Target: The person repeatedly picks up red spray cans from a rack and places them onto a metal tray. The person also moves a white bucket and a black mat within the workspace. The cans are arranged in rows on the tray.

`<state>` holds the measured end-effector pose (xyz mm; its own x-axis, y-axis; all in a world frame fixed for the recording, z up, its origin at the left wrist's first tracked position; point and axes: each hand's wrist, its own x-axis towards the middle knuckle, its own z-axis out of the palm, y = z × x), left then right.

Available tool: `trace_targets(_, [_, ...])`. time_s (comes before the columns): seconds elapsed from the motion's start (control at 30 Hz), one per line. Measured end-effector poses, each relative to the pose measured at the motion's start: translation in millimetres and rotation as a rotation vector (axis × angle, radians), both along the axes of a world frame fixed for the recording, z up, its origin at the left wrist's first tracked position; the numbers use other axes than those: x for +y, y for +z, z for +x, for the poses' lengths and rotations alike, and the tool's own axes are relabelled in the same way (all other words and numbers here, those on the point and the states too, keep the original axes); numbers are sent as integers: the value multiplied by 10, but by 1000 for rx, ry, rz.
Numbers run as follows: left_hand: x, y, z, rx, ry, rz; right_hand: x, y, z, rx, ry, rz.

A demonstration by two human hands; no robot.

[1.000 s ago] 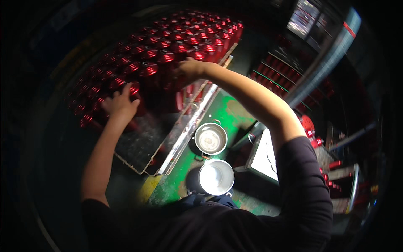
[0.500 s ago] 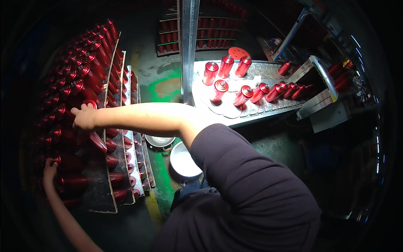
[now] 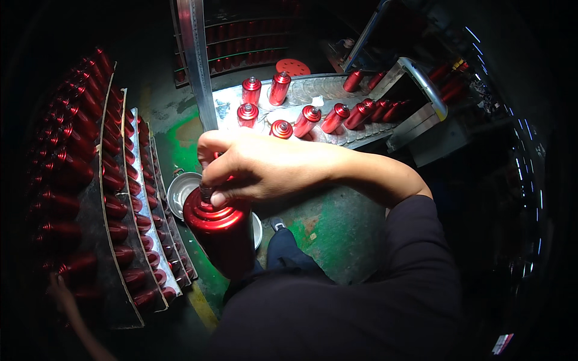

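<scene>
My right hand [image 3: 241,165] is closed around the narrow neck of a glossy red metal bottle [image 3: 226,234]. The bottle hangs slightly tilted in front of me, its stepped shoulder just under my fingers. At the dim lower left, my left hand [image 3: 62,292] has its fingers at the neck end of another red bottle [image 3: 78,263], which lies at the near end of the rack; shadow blurs the grip. Many similar bottles fill the tiered rack [image 3: 102,198] on the left. More red bottles [image 3: 307,120] stand on the brightly lit conveyor [image 3: 226,108] ahead.
An upright metal post [image 3: 195,66] rises at the conveyor's left end. A metal frame [image 3: 421,84] spans the conveyor to the right. A round metal pan [image 3: 182,192] sits on the green floor beside the rack. Behind the conveyor is a red perforated disc [image 3: 292,67].
My right hand has swung from above the left rack to the middle, bringing the red bottle with it. My left hand has shifted lower in view. The head view has turned right.
</scene>
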<state>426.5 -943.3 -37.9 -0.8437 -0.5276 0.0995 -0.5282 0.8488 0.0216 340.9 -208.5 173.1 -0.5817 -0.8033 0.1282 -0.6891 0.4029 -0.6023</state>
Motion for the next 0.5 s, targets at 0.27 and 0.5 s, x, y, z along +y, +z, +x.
trace_targets(0.27, [2312,944,-101,-123,-23,-205,2388,473,-235,242,-554,63])
trace_targets(0.5, [4336,1426,-350,276,-402,291,4138,256,-1808,181,-740,-156])
